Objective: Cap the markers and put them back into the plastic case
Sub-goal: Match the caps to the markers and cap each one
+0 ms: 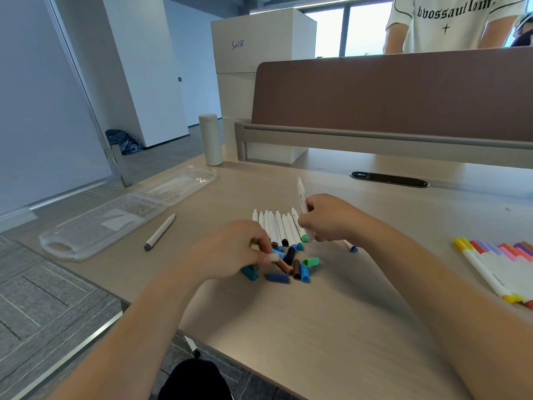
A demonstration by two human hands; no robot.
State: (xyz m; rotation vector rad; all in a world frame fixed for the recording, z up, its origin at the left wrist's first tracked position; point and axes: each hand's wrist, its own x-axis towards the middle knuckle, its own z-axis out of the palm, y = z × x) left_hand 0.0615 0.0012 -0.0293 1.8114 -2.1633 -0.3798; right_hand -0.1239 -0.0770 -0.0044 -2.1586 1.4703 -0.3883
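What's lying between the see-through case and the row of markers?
One white marker with a grey end, alone on the bare tabletop between the plastic case and the row of markers. The head view shows it.

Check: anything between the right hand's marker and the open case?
Nothing upright. Between the held marker, in the right hand, and the case lie only the marker row and a lone marker, flat on the desk.

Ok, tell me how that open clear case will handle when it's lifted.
The plastic case looks thin-walled, so probably light. Its two halves lie open flat, so lifting one end would likely make it fold or flex.
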